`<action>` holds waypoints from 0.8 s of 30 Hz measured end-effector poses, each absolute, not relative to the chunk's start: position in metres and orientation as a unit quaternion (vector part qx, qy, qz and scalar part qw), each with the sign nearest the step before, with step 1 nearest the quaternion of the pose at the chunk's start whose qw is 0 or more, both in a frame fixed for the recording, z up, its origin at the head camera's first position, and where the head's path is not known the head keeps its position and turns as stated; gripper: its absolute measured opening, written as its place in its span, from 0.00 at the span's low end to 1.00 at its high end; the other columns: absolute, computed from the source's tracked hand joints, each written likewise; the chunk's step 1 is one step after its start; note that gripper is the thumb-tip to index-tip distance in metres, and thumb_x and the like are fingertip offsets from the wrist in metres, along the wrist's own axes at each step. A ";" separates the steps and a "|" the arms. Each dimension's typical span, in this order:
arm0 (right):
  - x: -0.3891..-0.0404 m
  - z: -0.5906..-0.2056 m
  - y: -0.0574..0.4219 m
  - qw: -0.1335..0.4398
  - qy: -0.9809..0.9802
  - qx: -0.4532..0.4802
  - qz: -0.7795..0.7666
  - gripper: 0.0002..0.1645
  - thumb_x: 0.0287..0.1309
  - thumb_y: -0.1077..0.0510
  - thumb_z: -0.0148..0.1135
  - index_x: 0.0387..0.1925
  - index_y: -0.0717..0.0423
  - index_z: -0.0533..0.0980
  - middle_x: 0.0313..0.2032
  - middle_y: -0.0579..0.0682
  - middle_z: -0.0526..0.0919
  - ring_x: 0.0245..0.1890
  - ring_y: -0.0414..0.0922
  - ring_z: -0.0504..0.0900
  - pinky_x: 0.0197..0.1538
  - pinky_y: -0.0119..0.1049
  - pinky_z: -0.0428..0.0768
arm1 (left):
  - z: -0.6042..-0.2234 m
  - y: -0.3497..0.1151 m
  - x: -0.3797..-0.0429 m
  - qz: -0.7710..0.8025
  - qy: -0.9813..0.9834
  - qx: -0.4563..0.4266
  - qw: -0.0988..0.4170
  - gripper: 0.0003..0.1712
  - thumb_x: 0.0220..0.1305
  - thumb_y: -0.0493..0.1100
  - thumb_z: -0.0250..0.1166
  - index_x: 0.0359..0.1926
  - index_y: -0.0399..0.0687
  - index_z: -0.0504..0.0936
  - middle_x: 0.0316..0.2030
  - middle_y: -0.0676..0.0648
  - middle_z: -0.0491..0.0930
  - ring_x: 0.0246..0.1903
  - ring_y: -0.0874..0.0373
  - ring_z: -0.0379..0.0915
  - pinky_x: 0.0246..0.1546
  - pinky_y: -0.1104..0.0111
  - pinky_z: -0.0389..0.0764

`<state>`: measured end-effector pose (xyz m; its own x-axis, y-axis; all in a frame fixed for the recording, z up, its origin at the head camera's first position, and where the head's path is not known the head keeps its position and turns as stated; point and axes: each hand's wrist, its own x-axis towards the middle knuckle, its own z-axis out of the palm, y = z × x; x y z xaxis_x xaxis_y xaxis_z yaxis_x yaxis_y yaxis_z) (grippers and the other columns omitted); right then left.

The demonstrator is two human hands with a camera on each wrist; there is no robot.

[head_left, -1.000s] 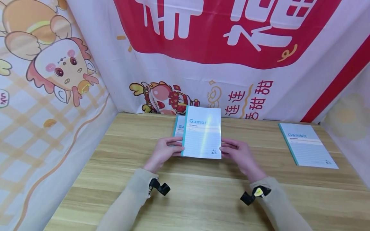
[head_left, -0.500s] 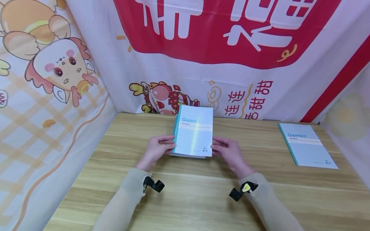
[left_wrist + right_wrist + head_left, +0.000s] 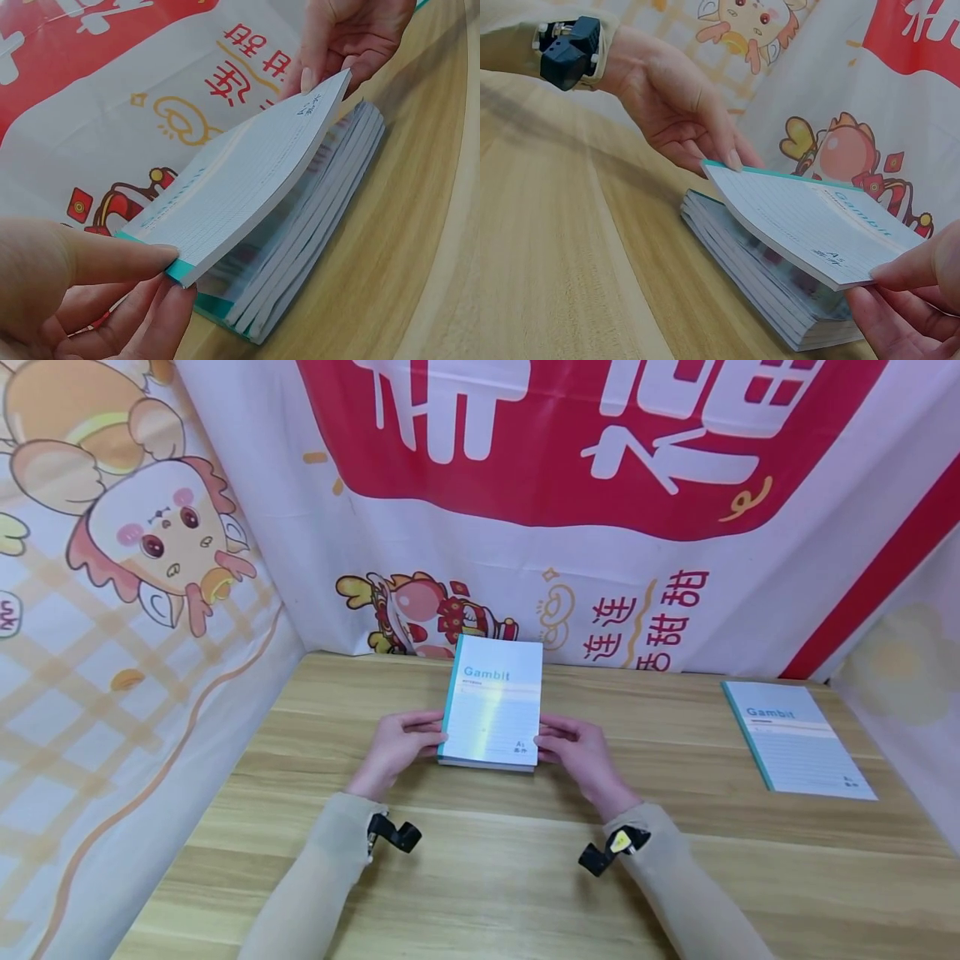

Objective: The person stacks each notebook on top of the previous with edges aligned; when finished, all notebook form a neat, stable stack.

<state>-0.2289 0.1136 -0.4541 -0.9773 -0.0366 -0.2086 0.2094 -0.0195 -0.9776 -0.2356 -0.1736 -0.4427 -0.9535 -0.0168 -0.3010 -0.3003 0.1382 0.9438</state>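
A pale blue notebook [image 3: 491, 710] with a teal spine and "Gambit" on its cover is held level between both hands. My left hand [image 3: 396, 747] pinches its spine edge near the front corner, thumb on top. On the opposite edge my right hand [image 3: 576, 752] pinches it the same way. Right under it lies a stack of several notebooks [image 3: 300, 247]; the wrist views show a gap between the held one and the stack [image 3: 742, 262]. From the head view the held notebook hides most of the stack.
Another Gambit notebook [image 3: 801, 739] lies apart on the right of the wooden table [image 3: 495, 877]. A printed cloth [image 3: 420, 552] hangs along the table's back edge, and a second patterned cloth [image 3: 142, 710] runs down the left side.
Both hands have carried the notebook to the left and slightly lower, from right of the stack to over it. The stack, partly visible at its left before, is now mostly covered.
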 end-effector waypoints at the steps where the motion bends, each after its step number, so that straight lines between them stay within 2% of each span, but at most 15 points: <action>1: -0.229 -0.455 0.113 0.088 0.694 0.063 -0.711 0.24 0.63 0.72 0.65 0.60 0.64 0.78 0.48 0.61 0.82 0.44 0.49 0.84 0.48 0.39 0.86 | -0.443 -0.174 -0.236 0.646 0.748 -0.106 0.110 0.23 0.64 0.33 0.72 0.60 0.45 0.83 0.50 0.43 0.83 0.49 0.52 0.82 0.48 0.64 0.85; 24: -0.234 -0.469 0.111 0.096 0.730 0.072 -0.673 0.22 0.64 0.69 0.66 0.59 0.63 0.79 0.47 0.59 0.82 0.45 0.49 0.84 0.49 0.38 0.85 | -0.459 -0.173 -0.238 0.584 0.798 -0.108 0.100 0.22 0.64 0.36 0.73 0.59 0.47 0.83 0.49 0.47 0.85 0.50 0.55 0.81 0.55 0.61 0.81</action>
<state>-0.2340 0.1110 -0.4686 -0.9713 -0.0233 -0.2369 0.2342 0.0841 -0.9685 -0.2379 -0.1735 -0.4587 -0.9568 -0.0556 -0.2855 -0.2889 0.2949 0.9108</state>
